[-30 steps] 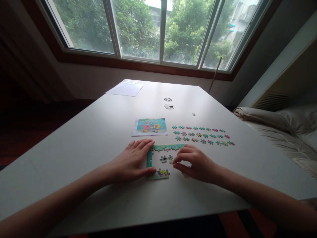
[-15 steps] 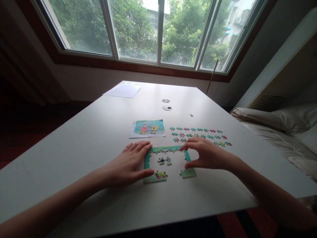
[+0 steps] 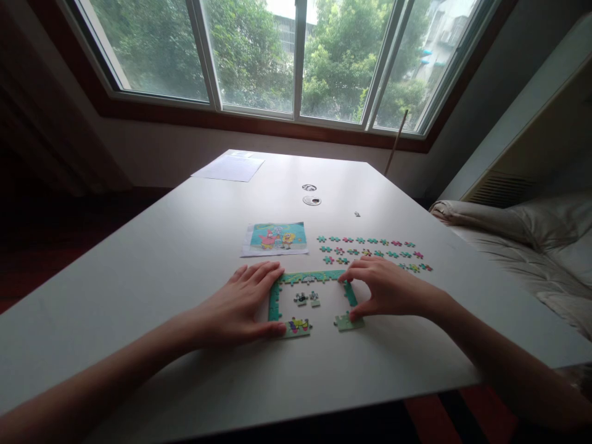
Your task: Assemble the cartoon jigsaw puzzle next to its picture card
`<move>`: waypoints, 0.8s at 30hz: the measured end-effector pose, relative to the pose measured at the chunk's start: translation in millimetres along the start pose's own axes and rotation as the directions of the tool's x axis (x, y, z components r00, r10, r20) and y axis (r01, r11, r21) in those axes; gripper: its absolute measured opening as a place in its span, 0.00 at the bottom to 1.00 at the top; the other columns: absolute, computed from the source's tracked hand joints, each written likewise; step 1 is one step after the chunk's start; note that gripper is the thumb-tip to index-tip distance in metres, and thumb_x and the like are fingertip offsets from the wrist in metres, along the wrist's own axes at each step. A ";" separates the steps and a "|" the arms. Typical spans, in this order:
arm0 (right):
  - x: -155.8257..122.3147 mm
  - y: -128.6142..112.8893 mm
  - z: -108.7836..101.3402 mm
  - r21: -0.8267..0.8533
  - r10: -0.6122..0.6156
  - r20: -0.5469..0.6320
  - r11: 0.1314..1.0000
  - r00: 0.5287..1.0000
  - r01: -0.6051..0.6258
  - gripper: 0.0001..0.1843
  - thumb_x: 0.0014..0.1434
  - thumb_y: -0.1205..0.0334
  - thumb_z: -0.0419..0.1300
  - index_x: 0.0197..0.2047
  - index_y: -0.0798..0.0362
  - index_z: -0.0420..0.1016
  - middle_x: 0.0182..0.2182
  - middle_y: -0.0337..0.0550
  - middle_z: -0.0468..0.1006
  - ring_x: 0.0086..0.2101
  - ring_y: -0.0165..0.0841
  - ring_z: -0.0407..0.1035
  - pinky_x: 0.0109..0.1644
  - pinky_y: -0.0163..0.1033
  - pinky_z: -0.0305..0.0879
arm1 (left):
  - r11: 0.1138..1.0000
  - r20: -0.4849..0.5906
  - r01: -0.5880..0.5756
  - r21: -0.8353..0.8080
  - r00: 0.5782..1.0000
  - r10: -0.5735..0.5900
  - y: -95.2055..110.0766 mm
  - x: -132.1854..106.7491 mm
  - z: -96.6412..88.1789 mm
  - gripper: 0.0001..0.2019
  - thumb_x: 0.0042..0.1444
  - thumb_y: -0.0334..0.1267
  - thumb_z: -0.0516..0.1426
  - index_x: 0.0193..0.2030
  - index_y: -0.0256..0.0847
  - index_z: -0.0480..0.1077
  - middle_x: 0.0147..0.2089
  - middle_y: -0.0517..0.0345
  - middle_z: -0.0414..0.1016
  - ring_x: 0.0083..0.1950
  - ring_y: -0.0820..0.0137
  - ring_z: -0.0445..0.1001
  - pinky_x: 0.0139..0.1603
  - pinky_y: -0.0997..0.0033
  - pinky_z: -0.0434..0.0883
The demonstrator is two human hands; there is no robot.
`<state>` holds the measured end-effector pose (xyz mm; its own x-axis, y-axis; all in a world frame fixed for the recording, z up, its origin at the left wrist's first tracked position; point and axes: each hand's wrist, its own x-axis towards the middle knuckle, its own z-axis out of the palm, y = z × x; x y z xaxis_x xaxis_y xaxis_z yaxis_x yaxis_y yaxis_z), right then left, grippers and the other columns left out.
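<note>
A partly joined jigsaw puzzle border (image 3: 319,277) lies on the white table, green and teal, with a gap in its bottom edge. My left hand (image 3: 247,302) rests flat at its left side, fingers spread and the thumb on the bottom-left piece (image 3: 298,327). My right hand (image 3: 382,287) is curved round the right side, fingertips at the upper-right corner and thumb on the bottom-right piece (image 3: 348,322). Inside the border lie two loose dark-and-white pieces, a left one (image 3: 300,298) and a right one (image 3: 315,298).
Behind the puzzle lies a picture sheet (image 3: 279,237) of cartoon figures. Rows of loose puzzle pieces (image 3: 361,240) lie behind my right hand, partly hidden by it. Farther back are a small piece (image 3: 357,214), a round table fitting (image 3: 311,200) and white paper (image 3: 229,168).
My left thumb has come down onto the bottom-left piece. My right thumb has moved slightly down and right onto the bottom-right piece, which has shifted a little to the left.
</note>
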<state>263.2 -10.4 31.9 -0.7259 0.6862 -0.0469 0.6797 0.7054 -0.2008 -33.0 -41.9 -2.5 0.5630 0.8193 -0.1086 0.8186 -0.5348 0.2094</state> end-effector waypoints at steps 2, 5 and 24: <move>-0.4 0.1 -0.7 -0.001 0.003 0.002 1.000 1.000 -0.003 0.28 0.43 0.45 0.68 0.45 0.51 0.76 0.40 0.47 0.77 0.42 0.43 0.71 0.46 0.45 0.62 | 1.000 -0.001 0.003 -0.008 1.000 -0.003 0.3 0.2 -0.1 0.45 0.52 0.67 0.47 0.67 0.36 0.47 0.70 0.44 0.45 0.68 0.50 0.46 0.65 0.50 0.48; -0.8 0.8 0.9 0.003 -0.013 -0.018 1.000 1.000 0.013 0.28 0.44 0.45 0.68 0.45 0.52 0.76 0.40 0.47 0.77 0.41 0.42 0.71 0.46 0.45 0.62 | 1.000 0.001 0.005 -0.014 1.000 -0.005 0.8 0.0 -0.8 0.45 0.52 0.67 0.47 0.67 0.36 0.47 0.70 0.44 0.45 0.68 0.50 0.45 0.65 0.49 0.48; 24.0 -24.7 38.6 0.151 -0.079 -0.217 0.982 0.973 0.113 0.14 0.55 0.58 0.62 0.45 0.50 0.77 0.34 0.45 0.75 0.35 0.34 0.67 0.41 0.39 0.63 | 0.969 -0.201 -0.245 -0.040 0.952 0.233 -2.8 -1.1 4.6 0.17 0.60 0.49 0.53 0.54 0.49 0.63 0.65 0.52 0.53 0.65 0.54 0.49 0.61 0.48 0.57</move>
<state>225.0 -18.2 -2.0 -0.7374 0.6504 0.1821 0.5694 0.7437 -0.3503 -35.4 -42.2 -7.4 0.7033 0.6968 0.1408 0.6503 -0.7107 0.2686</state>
